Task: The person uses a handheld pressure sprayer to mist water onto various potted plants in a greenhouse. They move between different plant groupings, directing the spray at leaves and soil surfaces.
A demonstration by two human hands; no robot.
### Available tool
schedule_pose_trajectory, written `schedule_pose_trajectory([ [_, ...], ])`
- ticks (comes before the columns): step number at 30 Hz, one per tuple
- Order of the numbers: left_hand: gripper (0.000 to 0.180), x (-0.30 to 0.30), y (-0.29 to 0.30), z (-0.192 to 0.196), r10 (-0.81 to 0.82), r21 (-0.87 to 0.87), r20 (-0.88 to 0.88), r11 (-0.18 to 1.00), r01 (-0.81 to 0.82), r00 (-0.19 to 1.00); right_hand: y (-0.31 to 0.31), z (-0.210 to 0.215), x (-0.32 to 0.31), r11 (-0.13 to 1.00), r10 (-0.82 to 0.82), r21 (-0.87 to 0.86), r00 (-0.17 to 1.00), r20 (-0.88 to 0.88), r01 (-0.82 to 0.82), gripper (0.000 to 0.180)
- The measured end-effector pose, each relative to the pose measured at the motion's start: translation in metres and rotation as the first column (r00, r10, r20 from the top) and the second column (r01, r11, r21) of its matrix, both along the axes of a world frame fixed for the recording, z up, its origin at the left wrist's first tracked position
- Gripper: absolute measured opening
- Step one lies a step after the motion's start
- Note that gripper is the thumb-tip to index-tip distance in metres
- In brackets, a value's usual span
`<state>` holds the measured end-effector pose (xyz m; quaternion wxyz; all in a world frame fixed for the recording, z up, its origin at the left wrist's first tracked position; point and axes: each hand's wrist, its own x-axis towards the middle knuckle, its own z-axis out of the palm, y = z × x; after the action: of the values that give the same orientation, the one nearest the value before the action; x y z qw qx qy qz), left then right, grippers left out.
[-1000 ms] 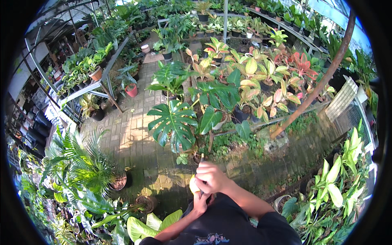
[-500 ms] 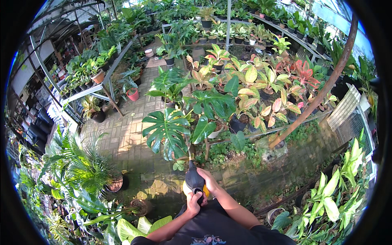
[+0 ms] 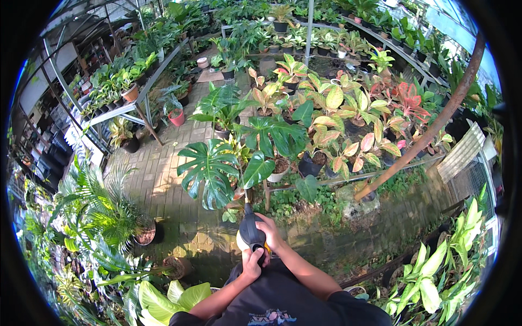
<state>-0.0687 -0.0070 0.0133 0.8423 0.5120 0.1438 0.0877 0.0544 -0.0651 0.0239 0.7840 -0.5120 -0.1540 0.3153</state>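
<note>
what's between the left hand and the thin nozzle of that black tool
In the head view, the rounded body of the black tool lies between the left hand and the thin nozzle; the right hand touches the body's right side.

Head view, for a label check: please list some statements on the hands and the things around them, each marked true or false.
1. The left hand and right hand both hold the black-and-yellow hand sprayer. True.
2. The sprayer's nozzle points back at the wearer. False: it points away, toward the monstera.
3. The red pot stands on a bench. False: it stands on the brick paving.
4. A brown pole slants at the picture's right. True.
</note>
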Motion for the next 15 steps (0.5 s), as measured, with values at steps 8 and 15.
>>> schedule_pose_trajectory([
  [8,0.032,0.015,-0.034,-0.010,0.106,-0.124,-0.032,0.986,-0.110,0.994,-0.019,-0.009,0.018,0.995,0.088,-0.052,0.996,-0.025,-0.090,0.037],
  [15,0.032,0.025,-0.033,-0.007,0.125,-0.170,-0.107,0.975,-0.142,0.986,-0.012,-0.020,0.032,0.994,0.090,-0.065,0.995,-0.047,-0.093,0.031],
])
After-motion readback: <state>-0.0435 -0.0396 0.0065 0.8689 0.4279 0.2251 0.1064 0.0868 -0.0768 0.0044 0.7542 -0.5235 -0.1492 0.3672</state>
